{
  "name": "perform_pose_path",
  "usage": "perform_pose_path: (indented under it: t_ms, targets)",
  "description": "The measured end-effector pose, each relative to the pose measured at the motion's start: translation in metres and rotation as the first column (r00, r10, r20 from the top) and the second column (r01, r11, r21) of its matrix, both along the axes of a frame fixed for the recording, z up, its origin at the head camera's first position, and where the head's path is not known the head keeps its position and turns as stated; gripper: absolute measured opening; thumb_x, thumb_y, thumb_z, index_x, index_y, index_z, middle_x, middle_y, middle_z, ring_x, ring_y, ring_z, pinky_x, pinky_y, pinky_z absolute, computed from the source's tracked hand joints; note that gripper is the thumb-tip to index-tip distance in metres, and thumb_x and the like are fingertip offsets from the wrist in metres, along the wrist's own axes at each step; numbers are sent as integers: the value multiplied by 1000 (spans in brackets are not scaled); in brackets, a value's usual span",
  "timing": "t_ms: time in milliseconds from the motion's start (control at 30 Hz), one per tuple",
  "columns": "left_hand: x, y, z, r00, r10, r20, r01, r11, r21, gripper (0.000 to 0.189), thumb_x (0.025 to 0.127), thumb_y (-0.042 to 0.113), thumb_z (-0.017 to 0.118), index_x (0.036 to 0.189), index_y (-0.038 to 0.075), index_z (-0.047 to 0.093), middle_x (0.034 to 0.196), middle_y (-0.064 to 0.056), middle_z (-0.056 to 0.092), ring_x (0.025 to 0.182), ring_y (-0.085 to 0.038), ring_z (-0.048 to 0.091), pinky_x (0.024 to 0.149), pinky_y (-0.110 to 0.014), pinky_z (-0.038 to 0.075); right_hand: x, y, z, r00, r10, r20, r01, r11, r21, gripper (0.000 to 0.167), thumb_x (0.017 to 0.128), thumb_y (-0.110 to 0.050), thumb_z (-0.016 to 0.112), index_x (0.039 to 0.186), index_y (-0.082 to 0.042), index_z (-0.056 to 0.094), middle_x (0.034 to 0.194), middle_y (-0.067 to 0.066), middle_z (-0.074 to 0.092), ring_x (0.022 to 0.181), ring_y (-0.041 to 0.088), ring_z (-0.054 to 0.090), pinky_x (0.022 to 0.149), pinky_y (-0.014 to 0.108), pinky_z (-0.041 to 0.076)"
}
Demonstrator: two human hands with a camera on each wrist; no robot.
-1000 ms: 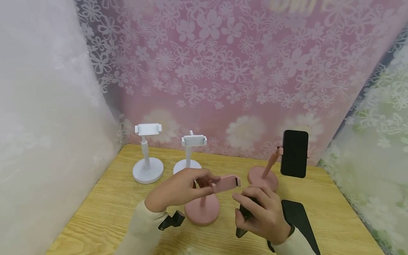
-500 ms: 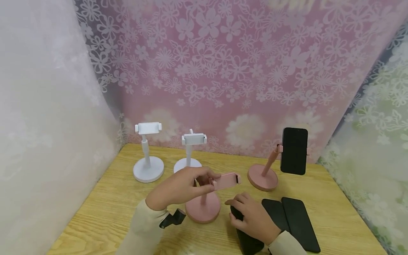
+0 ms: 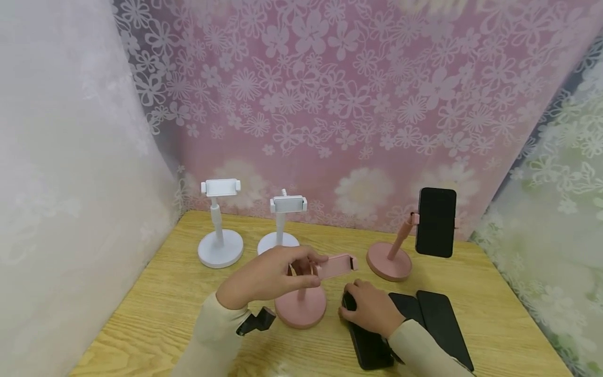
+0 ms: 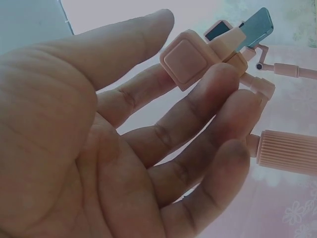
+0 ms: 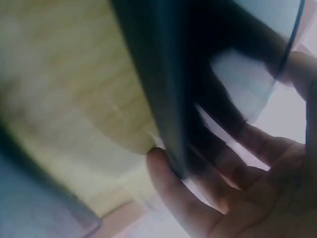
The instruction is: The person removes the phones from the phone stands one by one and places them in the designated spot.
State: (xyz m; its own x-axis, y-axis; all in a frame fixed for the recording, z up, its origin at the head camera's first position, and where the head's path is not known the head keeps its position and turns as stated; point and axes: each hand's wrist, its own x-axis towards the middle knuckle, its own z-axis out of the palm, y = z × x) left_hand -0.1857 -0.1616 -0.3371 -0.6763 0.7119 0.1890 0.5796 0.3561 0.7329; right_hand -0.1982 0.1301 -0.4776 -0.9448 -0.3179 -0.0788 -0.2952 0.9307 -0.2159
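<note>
My left hand (image 3: pixel 278 272) pinches the end of the pink clamp (image 3: pixel 336 266) on a phone stand, thumb and fingers about its squared end (image 4: pixel 185 62) in the left wrist view. Below that, the stand's round pink base (image 3: pixel 301 309) sits on the table. My right hand (image 3: pixel 372 309) grips the far end of a black phone (image 3: pixel 369 348), thumb along its left side and fingers over the top. In the right wrist view the phone's dark edge (image 5: pixel 163 89) runs between thumb and fingers, blurred. Part of this phone is hidden under the hand.
Two more black phones, one (image 3: pixel 445 327) at the outer right, lie beside the right forearm. Behind them a pink stand (image 3: pixel 389 261) holds an upright phone (image 3: pixel 435 222). Two white stands, one at far left (image 3: pixel 220 248) and one nearer (image 3: pixel 279 242), stand at the back.
My right hand has come down from beside the pink clamp, and the phone in it now lies lower, near the table. The left hand keeps its grip on the clamp, almost unmoved.
</note>
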Motion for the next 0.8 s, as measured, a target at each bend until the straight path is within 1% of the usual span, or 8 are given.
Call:
perform_pose_path:
  t_ms: [67,133,200,300,400,533,667,800]
  targets:
    - [0,0,1,1000,-6,3,6,1000,-4,36,100,36,70,135,26,64,98,17,68,88,-2,66,82,-26,55,3,1,2,1000,1,-8,-1,1000,26,61,88,-57,77,126,-11,67,112,8,64,94,23,63,81,50,57]
    - [0,0,3,1000,-15,7,15,1000,-9,38,100,33,71,136,25,64,99,17,68,88,-2,65,83,-25,55,12,3,5,1000,24,2,-24,998,62,76,85,-65,75,135,-8,63,126,13,63,110,30,63,91,57,55]
    - [0,0,4,1000,-22,9,22,1000,-18,39,99,32,72,136,24,63,100,17,68,88,-2,65,83,-25,55,23,6,5,997,62,35,-65,995,80,91,81,-72,74,143,-7,58,140,18,57,125,37,58,97,63,50]
    - [0,-2,4,1000,-18,14,18,999,-26,39,99,30,73,136,24,63,99,17,67,89,-1,65,83,-24,55,39,10,4,985,136,101,-144,987,73,104,77,-75,74,152,-7,50,155,22,45,138,45,47,102,68,44]
    - [0,1,1,1000,-19,24,20,999,-33,40,98,31,74,136,25,63,99,17,67,89,-1,65,83,-24,55,54,16,-1,972,191,138,-198,979,40,104,80,-71,75,155,-6,45,161,24,36,142,48,43,104,68,43]
    - [0,3,-1,1000,-20,19,21,1000,-23,38,100,29,72,136,27,63,100,18,67,89,-2,65,82,-25,56,61,21,-3,967,213,138,-218,976,23,93,89,-62,71,158,-7,41,165,22,30,147,46,37,108,65,41]
    - [-1,3,-1,1000,-5,-5,5,1000,-13,35,100,28,71,134,27,63,99,17,68,89,-2,65,81,-26,56,63,20,-1,979,166,116,-168,986,11,84,96,-55,67,160,-8,38,167,21,27,151,44,32,113,63,36]
    - [0,2,-1,1000,14,-14,-14,1000,-19,33,101,28,71,133,27,63,98,17,67,89,-3,65,80,-27,56,65,17,-2,994,83,75,-84,996,15,79,99,-51,65,159,-7,39,166,22,29,150,45,32,114,63,35]
